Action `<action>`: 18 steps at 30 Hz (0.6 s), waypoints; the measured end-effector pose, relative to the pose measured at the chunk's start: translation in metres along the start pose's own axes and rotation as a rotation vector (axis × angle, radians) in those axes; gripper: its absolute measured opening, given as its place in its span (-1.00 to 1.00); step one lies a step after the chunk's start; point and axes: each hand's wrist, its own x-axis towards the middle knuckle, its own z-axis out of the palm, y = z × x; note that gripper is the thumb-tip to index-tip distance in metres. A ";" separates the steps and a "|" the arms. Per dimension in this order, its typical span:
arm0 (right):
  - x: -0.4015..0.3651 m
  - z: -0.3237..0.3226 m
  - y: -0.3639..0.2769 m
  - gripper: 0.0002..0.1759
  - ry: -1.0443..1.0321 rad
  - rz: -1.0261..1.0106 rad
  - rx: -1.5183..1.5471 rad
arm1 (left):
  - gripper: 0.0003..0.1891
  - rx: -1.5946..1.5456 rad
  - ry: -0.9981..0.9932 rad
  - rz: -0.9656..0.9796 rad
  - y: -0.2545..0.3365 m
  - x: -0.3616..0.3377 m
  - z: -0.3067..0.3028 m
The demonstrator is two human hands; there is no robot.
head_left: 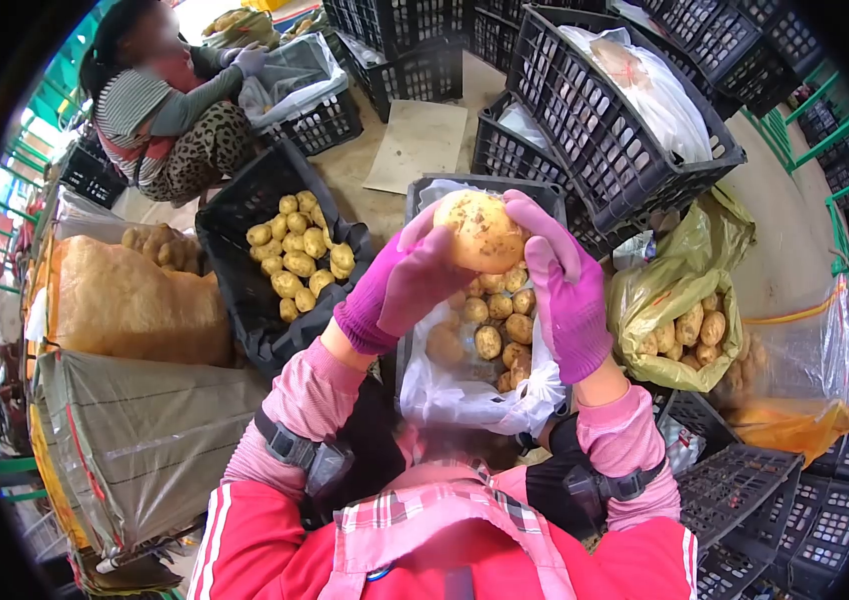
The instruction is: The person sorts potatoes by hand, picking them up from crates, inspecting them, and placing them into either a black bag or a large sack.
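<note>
Potato, big, pale and dirt-flecked (482,232), is raised in front of me between my gloved hands. My left hand (400,283) has its fingers curved against the left side, and my right hand (567,290) has its fingers bent over the upper right side, so both grip it. Under it stands a crate (550,188) lined with white plastic (445,392), with smaller potatoes (488,342) lying inside.

To the left, a black crate (230,235) sits at a slant, with yellowish potatoes (300,263) in its dark lining. Beyond that is an orange sack (135,300), with a grey-green covering (160,430) nearer me.

On my right, a yellow-green bag (633,305) gapes open over more potatoes (690,325). Behind it, a tilted crate (595,125) rests on others, a white plastic bag (667,100) in it.

Farther ahead, a flat tan sheet (418,145) lies on the floor (360,205). Up to the left, a person (150,115) crouches, gloved hands at another lined crate (320,125).
</note>
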 end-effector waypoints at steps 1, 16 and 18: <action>0.000 0.001 -0.002 -0.21 0.022 0.069 0.084 | -0.27 -0.190 0.012 -0.048 0.002 0.000 -0.001; -0.003 -0.003 0.027 -0.67 0.161 0.331 -0.130 | -0.41 -0.032 0.322 -0.214 -0.011 -0.035 -0.030; -0.004 -0.007 0.027 -0.68 0.157 0.250 -0.182 | -0.48 -0.032 0.526 -0.198 -0.029 -0.044 -0.090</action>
